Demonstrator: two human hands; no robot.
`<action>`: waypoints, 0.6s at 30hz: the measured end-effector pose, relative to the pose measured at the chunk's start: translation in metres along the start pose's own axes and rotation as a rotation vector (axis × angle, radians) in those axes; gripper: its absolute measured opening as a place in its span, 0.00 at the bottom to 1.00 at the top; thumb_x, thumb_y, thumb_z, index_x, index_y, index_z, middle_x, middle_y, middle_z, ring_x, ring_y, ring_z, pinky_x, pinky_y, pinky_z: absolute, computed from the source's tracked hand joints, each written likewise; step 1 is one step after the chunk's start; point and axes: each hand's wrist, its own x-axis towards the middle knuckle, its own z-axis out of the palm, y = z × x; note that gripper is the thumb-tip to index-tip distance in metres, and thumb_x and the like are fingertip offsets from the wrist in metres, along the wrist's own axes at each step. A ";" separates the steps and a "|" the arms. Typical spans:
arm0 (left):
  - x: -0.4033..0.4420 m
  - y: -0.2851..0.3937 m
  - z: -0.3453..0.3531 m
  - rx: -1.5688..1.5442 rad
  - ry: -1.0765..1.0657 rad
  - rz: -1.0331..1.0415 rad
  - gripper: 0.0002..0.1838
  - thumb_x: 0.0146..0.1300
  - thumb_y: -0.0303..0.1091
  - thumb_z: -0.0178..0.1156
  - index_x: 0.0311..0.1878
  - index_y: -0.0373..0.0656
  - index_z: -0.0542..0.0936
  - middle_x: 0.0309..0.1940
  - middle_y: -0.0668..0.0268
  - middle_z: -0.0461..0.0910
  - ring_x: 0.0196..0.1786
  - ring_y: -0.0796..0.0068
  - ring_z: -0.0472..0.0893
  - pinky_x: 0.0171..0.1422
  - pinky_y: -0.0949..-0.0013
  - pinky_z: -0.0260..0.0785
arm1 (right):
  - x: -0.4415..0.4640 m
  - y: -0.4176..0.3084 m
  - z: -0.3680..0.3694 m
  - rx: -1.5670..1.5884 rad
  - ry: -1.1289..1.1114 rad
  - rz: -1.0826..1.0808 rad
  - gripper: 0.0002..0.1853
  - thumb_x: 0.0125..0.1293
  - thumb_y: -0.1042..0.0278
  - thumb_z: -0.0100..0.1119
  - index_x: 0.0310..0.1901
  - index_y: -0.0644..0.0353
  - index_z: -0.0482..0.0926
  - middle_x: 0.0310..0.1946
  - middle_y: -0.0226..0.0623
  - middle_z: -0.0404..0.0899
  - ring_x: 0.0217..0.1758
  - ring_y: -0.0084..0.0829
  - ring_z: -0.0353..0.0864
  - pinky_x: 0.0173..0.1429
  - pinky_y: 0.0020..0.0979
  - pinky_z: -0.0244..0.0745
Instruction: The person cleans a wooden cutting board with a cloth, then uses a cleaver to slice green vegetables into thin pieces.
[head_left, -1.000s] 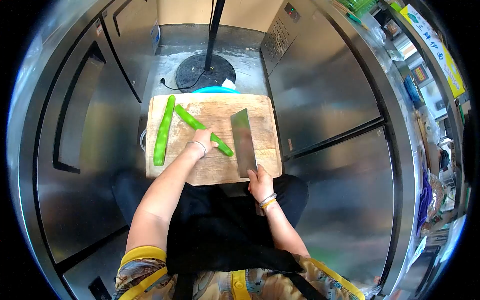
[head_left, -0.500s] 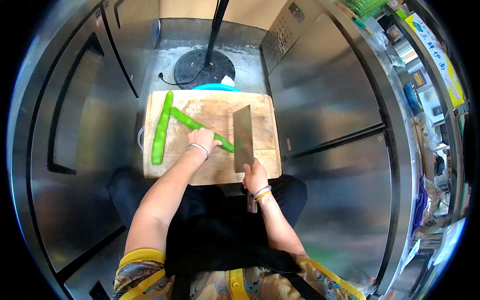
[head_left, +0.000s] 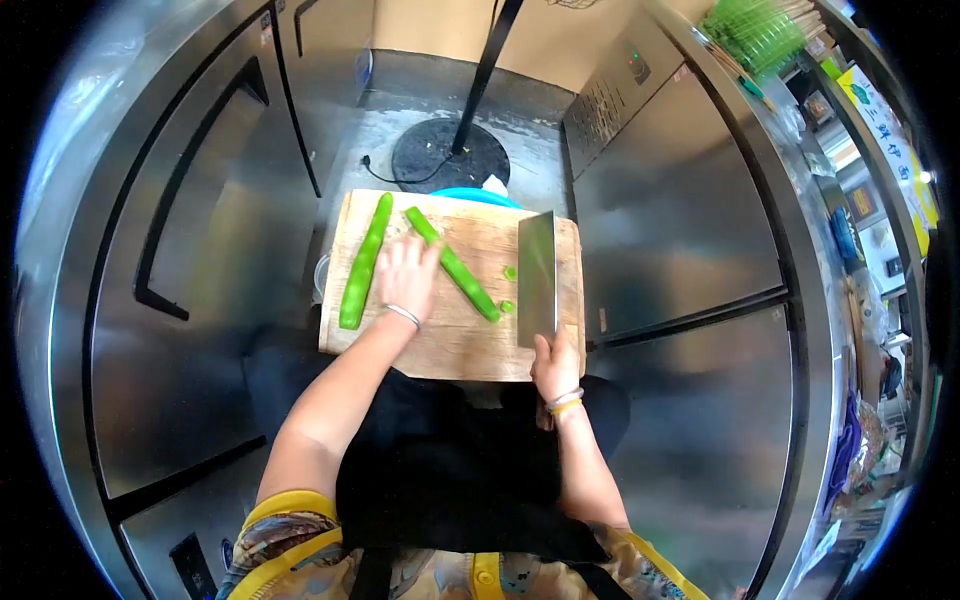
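Observation:
My left hand (head_left: 408,275) is over the cutting board with its fingers stretched out, slightly blurred. Its fingertips are close beside a long, slim bright-green vegetable (head_left: 462,275) lying slantwise; whether they touch it I cannot tell. A second green vegetable (head_left: 364,265) of the same kind lies along the board's left side. Two small cut green pieces, an upper one (head_left: 510,273) and a lower one (head_left: 507,307), rest past the slanted vegetable's near end. At the right, my right hand (head_left: 557,368) grips the handle of a cleaver (head_left: 537,280), its broad blade pointing away from me.
The wooden cutting board (head_left: 450,355) sits in front of my lap. Steel cabinets (head_left: 690,200) flank it on the right and more (head_left: 210,290) on the left. Beyond are a blue rim (head_left: 470,196) and a black round stand base (head_left: 420,155) with a pole and cord.
My left hand has let go of the slanted vegetable and opened to its left. The cleaver has moved away to the right, and two small cut pieces now show. The camera view has shifted.

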 end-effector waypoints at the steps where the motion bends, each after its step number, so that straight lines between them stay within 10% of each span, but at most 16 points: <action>1: 0.003 -0.016 0.008 0.076 0.083 -0.117 0.31 0.53 0.28 0.61 0.63 0.48 0.69 0.59 0.55 0.70 0.64 0.53 0.67 0.65 0.53 0.61 | -0.002 0.008 0.003 -0.008 -0.017 0.025 0.11 0.65 0.75 0.54 0.47 0.70 0.71 0.33 0.57 0.80 0.40 0.56 0.80 0.41 0.43 0.76; 7: -0.014 -0.087 -0.001 -0.103 -0.224 -0.465 0.36 0.55 0.29 0.59 0.69 0.42 0.60 0.58 0.48 0.70 0.58 0.47 0.73 0.63 0.55 0.67 | -0.022 0.006 0.019 -0.047 -0.026 -0.055 0.10 0.64 0.73 0.55 0.44 0.68 0.73 0.30 0.58 0.79 0.37 0.57 0.80 0.39 0.45 0.75; 18: -0.030 -0.097 -0.106 -0.210 -0.438 0.191 0.30 0.46 0.17 0.56 0.54 0.58 0.79 0.52 0.66 0.77 0.59 0.61 0.74 0.63 0.61 0.65 | -0.014 -0.033 0.031 -0.039 -0.106 -0.271 0.09 0.63 0.72 0.58 0.41 0.65 0.73 0.28 0.57 0.78 0.35 0.56 0.80 0.35 0.44 0.75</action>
